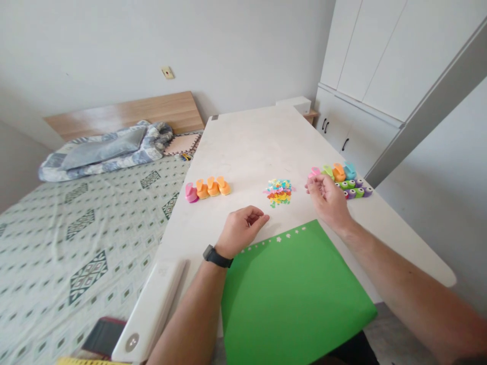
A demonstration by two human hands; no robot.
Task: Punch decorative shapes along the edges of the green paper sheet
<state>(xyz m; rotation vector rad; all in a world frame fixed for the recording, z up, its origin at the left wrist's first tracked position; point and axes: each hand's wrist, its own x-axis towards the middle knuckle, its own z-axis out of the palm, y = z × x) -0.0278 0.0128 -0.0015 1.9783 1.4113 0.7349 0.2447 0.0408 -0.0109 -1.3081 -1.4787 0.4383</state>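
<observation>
Head view, clock directions taken about the green sheet [300,294]. At 10 o'clock lies a bed [117,223] with a patterned cover. At 9 o'clock, on the white surface [251,144], a white oblong case [154,304] lies lengthwise. Between 10 and 11 stands a row of one pink and three orange craft punches [213,188]; nearer along that bearing, the left hand [243,233], a black watch [217,257] at its wrist, is loosely curled by the sheet's far left corner. The sheet itself lies between the forearms and runs past the surface's near edge. Its holed margin faces between 11 and 12 o'clock; the long axis cannot be fixed, since the near left part leaves the frame. It should prove light, flexible and easily creased, best taken by both plain side edges, away from the holes. At 12 o'clock lies a heap of coloured paper cut-outs [280,195]. Between 12 and 1 the right hand [329,200], well apart from the left, is curled before further punches [338,173] at 1 o'clock. Whether either hand pinches anything small cannot be told.
</observation>
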